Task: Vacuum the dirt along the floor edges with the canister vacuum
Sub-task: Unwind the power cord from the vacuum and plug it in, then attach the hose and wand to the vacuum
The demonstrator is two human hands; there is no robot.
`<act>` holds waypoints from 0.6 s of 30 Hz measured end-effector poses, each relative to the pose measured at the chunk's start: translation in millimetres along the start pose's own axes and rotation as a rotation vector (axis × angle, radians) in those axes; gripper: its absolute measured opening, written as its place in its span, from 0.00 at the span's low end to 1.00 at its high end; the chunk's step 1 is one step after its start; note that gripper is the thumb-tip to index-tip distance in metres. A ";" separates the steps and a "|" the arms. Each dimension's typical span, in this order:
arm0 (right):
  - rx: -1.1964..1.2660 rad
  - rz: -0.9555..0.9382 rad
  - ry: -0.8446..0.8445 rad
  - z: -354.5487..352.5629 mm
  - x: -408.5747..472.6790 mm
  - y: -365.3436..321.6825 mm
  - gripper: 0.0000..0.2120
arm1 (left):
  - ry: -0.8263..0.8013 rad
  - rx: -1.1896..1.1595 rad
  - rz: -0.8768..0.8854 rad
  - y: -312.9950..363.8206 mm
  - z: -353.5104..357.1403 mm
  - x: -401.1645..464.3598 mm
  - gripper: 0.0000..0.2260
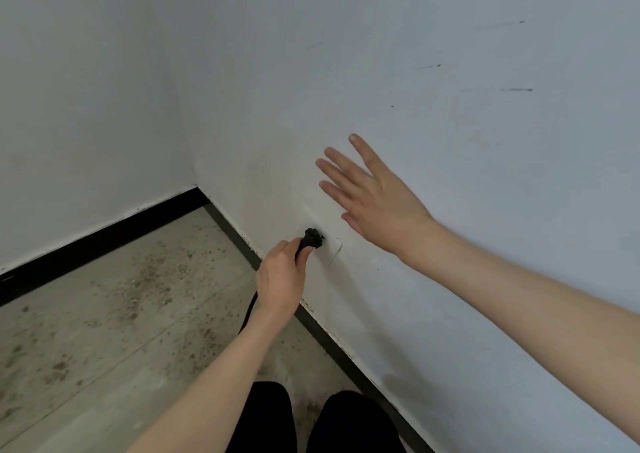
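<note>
The left hand [280,279] grips the black plug [310,239] at the white wall socket [329,250] (low, above the skirting), while the right hand [375,199] hovers spread and released beside the wall

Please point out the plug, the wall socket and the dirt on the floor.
plug [312,237]: head view, on its black body.
wall socket [330,250]: head view, on the white plate.
dirt [152,272]: head view, on a brown patch.

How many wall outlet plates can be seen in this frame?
1. The outlet plate sits low on the right-hand wall, just above the black baseboard, where the left hand holds the black plug against it. Others may lie outside the view.
</note>
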State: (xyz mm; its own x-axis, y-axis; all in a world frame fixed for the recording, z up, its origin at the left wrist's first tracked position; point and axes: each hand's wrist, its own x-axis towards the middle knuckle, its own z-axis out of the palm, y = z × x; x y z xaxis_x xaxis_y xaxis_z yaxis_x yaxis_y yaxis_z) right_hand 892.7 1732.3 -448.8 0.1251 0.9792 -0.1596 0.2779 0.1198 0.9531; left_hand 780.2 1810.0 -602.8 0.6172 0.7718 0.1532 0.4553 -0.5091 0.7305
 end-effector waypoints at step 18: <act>0.007 0.005 -0.011 6.3 2.4 -3.3 0.30 | -0.104 0.161 0.002 20.0 -2.7 10.6 0.15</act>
State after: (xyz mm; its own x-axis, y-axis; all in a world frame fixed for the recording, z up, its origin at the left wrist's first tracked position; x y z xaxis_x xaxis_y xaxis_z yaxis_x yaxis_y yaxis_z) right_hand 898.1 1733.2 -453.9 0.1365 0.9780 -0.1578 0.2837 0.1141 0.9521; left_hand 794.1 1809.0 -584.8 0.6778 0.7310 0.0788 0.5455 -0.5719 0.6127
